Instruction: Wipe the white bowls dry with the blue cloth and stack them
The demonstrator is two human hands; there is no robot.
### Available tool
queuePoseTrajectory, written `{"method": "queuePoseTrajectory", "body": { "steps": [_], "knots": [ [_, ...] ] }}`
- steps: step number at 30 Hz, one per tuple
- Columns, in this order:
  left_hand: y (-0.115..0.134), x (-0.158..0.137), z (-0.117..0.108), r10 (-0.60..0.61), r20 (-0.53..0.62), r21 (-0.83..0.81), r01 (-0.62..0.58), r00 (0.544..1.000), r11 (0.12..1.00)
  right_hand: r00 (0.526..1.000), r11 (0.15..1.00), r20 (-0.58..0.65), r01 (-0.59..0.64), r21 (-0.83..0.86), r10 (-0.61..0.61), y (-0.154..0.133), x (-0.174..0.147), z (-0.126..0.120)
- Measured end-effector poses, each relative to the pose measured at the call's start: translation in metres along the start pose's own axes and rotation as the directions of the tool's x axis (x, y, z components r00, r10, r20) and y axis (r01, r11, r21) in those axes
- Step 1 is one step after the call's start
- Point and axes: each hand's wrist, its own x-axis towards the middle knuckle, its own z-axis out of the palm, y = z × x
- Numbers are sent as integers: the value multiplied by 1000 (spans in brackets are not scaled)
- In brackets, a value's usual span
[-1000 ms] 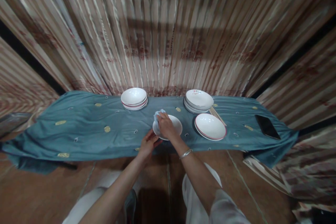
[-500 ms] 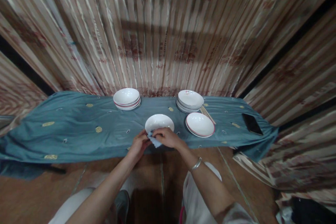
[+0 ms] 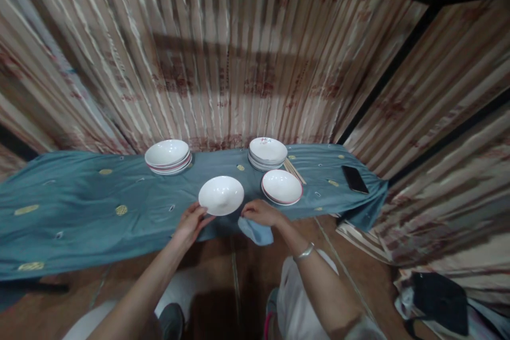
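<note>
A white bowl (image 3: 221, 194) is tilted toward me near the table's front edge. My left hand (image 3: 193, 221) grips its lower left rim, thumb on the near side and fingers beneath. Just right of the bowl, apart from it, my right hand (image 3: 261, 212) pinches a light blue cloth (image 3: 258, 232) that hangs down past the table edge. Close to that hand sit stacked white dishes with a red rim (image 3: 282, 188). Behind them stands a taller stack of white bowls (image 3: 268, 152), the top one with a floral mark.
Another bowl stack (image 3: 168, 155) stands at the back left. Chopsticks (image 3: 294, 170) lie beside the right stack, and a black phone (image 3: 354, 179) rests farther right. A teal patterned cloth (image 3: 87, 196) covers the table. Striped curtains (image 3: 223, 64) hang behind it.
My right hand has drawn the blue cloth away from the bowl to the right, and the cloth now hangs loose. My left hand keeps hold of the bowl. The view has shifted right.
</note>
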Motion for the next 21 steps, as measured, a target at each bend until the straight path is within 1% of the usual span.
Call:
{"method": "queuePoseTrajectory", "body": {
  "steps": [2,4,6,8,10,12,13,15,17,19,21],
  "knots": [
    [3,-2,2,13,3,11,-13,1000,1000,998,999,-63,-4,32,6,2,-4,-2],
    [7,-5,5,29,29,9,-29,999,1000,986,993,-166,37,114,-17,3,-8,-7],
    [13,-9,14,29,64,4,-29,998,1000,948,974,-316,102,204,-33,5,-13,-13],
    [18,-14,28,42,97,-12,-41,994,999,903,938,-431,152,312,-3,6,-19,-21],
    [21,-19,49,42,135,-26,-39,990,999,884,880,-465,183,438,48,9,-28,-32],
    [21,-23,73,57,172,-46,-49,983,998,879,804,-470,220,553,83,12,-38,-43],
    [19,-26,85,56,177,-54,-47,983,997,873,762,-478,241,601,101,14,-43,-48],
    [13,-30,109,41,224,-58,-29,974,998,851,695,-501,265,669,157,20,-53,-59],
    [5,-33,128,30,280,-47,-18,960,999,818,668,-529,265,695,226,29,-62,-67],
    [-6,-34,142,21,305,-24,-14,952,1000,779,672,-562,261,693,277,39,-70,-74],
    [-18,-34,153,-3,341,9,0,940,1000,751,677,-582,254,691,312,50,-78,-78]
  ]
}}
